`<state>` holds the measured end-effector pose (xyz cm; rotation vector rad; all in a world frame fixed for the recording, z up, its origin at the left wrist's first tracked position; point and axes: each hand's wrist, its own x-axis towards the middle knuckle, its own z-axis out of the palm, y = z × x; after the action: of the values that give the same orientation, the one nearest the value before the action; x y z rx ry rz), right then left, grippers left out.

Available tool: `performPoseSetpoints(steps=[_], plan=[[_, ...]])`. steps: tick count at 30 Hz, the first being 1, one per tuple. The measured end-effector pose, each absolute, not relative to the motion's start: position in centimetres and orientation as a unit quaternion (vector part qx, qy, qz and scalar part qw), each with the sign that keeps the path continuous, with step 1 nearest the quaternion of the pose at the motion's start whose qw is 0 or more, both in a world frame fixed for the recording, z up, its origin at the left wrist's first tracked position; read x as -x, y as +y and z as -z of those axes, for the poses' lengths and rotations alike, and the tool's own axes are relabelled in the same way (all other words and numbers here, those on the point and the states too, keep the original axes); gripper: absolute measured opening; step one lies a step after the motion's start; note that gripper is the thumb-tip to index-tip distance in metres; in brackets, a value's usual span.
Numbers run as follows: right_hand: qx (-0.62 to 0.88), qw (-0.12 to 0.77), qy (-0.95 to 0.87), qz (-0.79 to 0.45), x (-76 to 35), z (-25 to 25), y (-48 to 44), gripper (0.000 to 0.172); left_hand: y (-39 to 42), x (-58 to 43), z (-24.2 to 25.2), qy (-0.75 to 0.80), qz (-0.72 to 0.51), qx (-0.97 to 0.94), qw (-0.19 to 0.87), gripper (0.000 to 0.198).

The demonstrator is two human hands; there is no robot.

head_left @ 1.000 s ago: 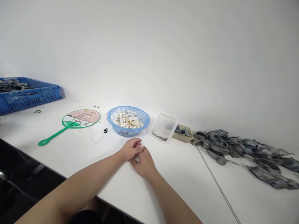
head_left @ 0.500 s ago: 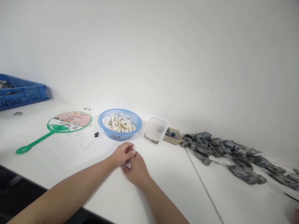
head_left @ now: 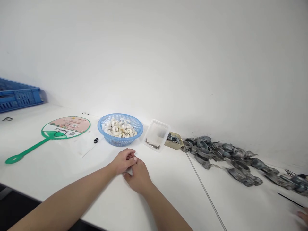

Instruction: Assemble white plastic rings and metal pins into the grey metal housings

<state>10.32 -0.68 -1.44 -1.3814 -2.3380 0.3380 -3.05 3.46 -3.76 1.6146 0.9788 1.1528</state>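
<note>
My left hand [head_left: 123, 161] and my right hand [head_left: 139, 175] rest together on the white table [head_left: 115, 199]. The left one is curled over the fingertips of the right, its thumb lying on them. My right hand's fingers are bent under the left and partly hidden; its thumb points left. No object shows in either hand. Just beyond them stands a blue mesh basket [head_left: 120, 142] filled with white ring-like parts [head_left: 121, 127]. A clear plastic box [head_left: 157, 133], tilted, holds a few thin metal pieces [head_left: 152, 144].
A green-handled fan [head_left: 67, 127] lies left, a blue crate [head_left: 21, 96] behind it. Small black rings [head_left: 96, 141] sit near the basket. A beige tray [head_left: 173, 144] and piled grey metal parts [head_left: 204, 150] stretch right. Another person's hand [head_left: 303, 215] shows at the right edge.
The view has turned slightly right, so the things on the table appear farther left. More of the other person's hand shows at the right edge. My hands stay clasped together.
</note>
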Motion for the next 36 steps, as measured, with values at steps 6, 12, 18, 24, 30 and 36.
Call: performPoseSetpoints(steps=[6,12,18,24,30,36], plan=[[0.496,0.196,-0.837,-0.123,-10.2,1.3,-0.7,0.057,3.1,3.2,3.1,0.396,-0.461,-0.648,0.459,0.046],[0.489,0.197,-0.841,-0.122,-10.2,1.1,-0.6,0.058,2.9,3.2,2.9,0.399,-0.462,-0.641,0.465,0.045],[0.49,0.195,-0.84,-0.128,-10.2,1.0,-0.6,0.057,3.0,3.2,3.0,0.397,-0.465,-0.646,0.457,0.045],[0.487,0.194,-0.842,-0.128,-10.1,0.8,-0.8,0.056,3.4,3.3,3.6,0.402,-0.454,-0.661,0.442,0.045],[0.487,0.201,-0.841,-0.124,-10.1,0.7,-1.0,0.052,3.3,3.4,3.8,0.396,-0.456,-0.664,0.441,0.046],[0.479,0.2,-0.846,-0.123,-10.1,0.8,-0.8,0.048,3.2,3.4,3.3,0.411,-0.444,-0.669,0.432,0.047]])
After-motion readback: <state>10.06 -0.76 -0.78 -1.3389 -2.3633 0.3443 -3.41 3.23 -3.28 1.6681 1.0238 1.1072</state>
